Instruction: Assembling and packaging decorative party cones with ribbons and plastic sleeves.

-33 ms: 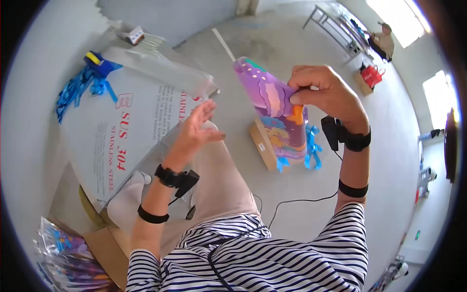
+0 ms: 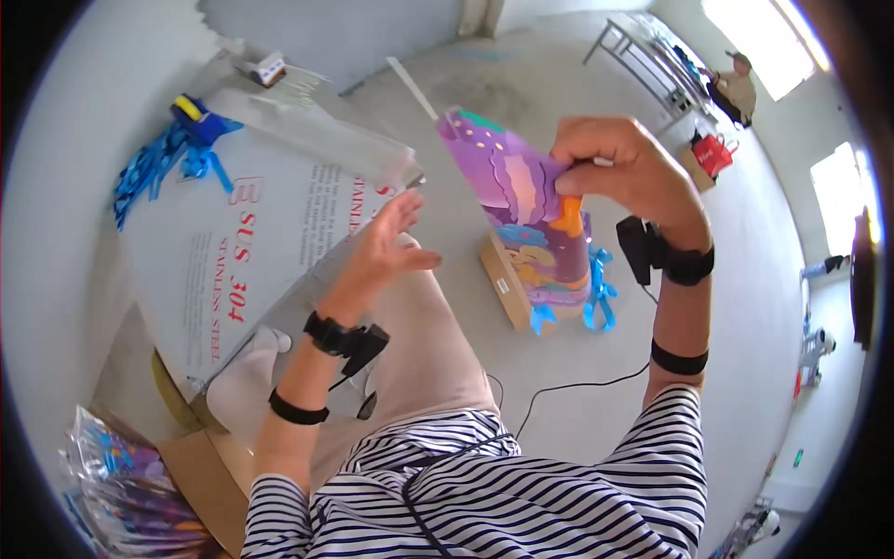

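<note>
My right hand (image 2: 624, 172) is raised and pinches the upper edge of a purple printed paper bag (image 2: 507, 177), which hangs folded flat in the air. My left hand (image 2: 382, 252) is open with its fingers spread, just left of the bag and not touching it, above my bent knee. Below the held bag, a stack of similar colourful bags with blue ribbon handles (image 2: 559, 270) lies on the floor, on a strip of cardboard (image 2: 503, 279). Both wrists wear black bands.
A big white printed sheet (image 2: 242, 252) lies at left with a clear plastic sleeve (image 2: 317, 130) and blue ribbons (image 2: 158, 163) on it. Shiny packets (image 2: 112, 494) sit at lower left. A black cable (image 2: 559, 387) crosses the floor. Far right are a metal table (image 2: 643, 47), a red bag (image 2: 712, 154) and another person (image 2: 740, 88).
</note>
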`<state>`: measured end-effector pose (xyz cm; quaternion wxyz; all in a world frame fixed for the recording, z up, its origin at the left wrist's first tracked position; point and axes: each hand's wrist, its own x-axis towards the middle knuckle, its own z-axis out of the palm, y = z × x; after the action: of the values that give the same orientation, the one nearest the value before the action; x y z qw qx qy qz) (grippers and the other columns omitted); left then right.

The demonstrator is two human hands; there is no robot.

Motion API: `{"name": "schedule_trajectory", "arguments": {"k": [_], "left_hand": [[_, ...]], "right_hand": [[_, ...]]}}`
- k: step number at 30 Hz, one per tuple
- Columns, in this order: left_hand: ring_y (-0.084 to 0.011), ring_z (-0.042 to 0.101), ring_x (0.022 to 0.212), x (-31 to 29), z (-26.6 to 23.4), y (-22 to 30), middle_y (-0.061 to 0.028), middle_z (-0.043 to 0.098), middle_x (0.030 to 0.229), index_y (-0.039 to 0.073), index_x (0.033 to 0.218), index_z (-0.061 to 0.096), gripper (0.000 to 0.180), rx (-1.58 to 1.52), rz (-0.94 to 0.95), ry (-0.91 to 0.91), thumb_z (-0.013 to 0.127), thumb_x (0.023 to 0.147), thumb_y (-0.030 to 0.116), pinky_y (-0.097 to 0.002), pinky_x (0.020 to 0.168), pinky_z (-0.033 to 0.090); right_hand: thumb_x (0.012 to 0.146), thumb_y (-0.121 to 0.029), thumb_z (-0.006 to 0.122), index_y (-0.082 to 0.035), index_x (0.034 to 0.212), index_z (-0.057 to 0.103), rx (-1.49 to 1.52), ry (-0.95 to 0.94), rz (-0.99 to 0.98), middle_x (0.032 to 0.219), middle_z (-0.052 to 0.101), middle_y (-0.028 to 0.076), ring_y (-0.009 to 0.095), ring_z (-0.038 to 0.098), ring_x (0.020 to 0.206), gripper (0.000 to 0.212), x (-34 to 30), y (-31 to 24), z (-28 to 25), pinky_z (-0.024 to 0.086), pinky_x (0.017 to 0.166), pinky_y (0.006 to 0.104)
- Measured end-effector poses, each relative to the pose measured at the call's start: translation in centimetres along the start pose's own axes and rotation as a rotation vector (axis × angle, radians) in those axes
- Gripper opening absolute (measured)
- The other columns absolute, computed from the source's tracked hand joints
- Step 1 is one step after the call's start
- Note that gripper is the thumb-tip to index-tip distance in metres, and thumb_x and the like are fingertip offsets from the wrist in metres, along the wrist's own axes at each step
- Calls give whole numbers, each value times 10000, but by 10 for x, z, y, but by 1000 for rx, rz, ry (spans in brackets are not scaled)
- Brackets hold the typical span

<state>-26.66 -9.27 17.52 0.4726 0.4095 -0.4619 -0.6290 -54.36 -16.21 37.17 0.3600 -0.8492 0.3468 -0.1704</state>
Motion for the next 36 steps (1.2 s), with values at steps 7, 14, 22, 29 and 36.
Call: {"name": "schedule_trajectory", "arguments": {"k": [7, 14, 22, 29, 36], "left_hand": [[-127, 668, 1065, -43, 16, 49, -28, 723, 1140, 16, 1244, 656, 309, -300, 195, -354, 679, 935, 13, -286, 949, 516], [-130, 711, 904, -73, -35, 127, -53, 740, 1036, 31, 1060, 711, 158, -238, 415, 276, 694, 910, 78, -277, 836, 562], [-213, 670, 922, -127, -184, 240, -99, 715, 1069, 8, 1069, 677, 195, -416, 725, 579, 702, 942, 153, -334, 920, 531], [-224, 604, 1051, -161, -235, 231, -116, 626, 1101, -3, 1140, 610, 310, -405, 785, 846, 758, 914, 151, -379, 970, 526], [-197, 654, 917, -162, -211, 209, -76, 651, 953, 43, 1002, 635, 204, -568, 716, 891, 784, 881, 109, -347, 831, 581]], "right_hand": [[893, -138, 705, -21, 915, 688, -106, -48, -200, 788, 649, -34, 38, 563, 712, 120, 75, -97, -14, 455, 635, 218], [962, -287, 671, -56, 1154, 726, 50, 350, -397, 939, 705, 3, 92, 614, 815, 306, 145, -113, 2, 505, 808, 231], [891, -156, 743, 8, 1014, 737, 55, 482, -309, 818, 688, 11, 68, 596, 774, 205, 104, -107, 79, 478, 704, 230], [816, -178, 832, 16, 1244, 615, 308, 324, -283, 1010, 649, 73, 163, 631, 920, 518, 76, -87, 161, 519, 822, 302], [564, -207, 909, -114, 1214, 566, -485, 578, -612, 1092, 542, 123, 327, 527, 1028, 741, 110, -118, 243, 415, 853, 454]]}}
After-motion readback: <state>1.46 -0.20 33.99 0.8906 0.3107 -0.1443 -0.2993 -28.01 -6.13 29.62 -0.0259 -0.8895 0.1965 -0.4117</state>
